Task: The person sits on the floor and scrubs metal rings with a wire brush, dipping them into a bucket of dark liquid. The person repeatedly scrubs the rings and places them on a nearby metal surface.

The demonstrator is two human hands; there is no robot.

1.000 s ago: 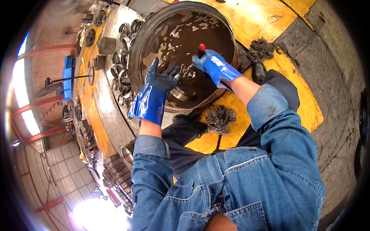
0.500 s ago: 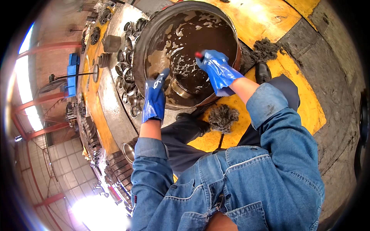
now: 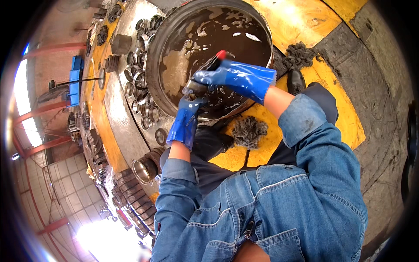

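Red-tipped tool gripped by right fingers — left fingers: hold unclear — metal rings crowd basin left side.

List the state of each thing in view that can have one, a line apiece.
Right hand: gloved, closed around the red-tipped tool
Red-tipped tool: held, lower end blurred
Left hand: gloved, grip unclear
Round tub: uncovered
Liquid: dark brown, foam-patched
Metal rings: clustered beside the tub
Denim sleeves: cuffs turned back
Nearer shaggy grey clump: matted
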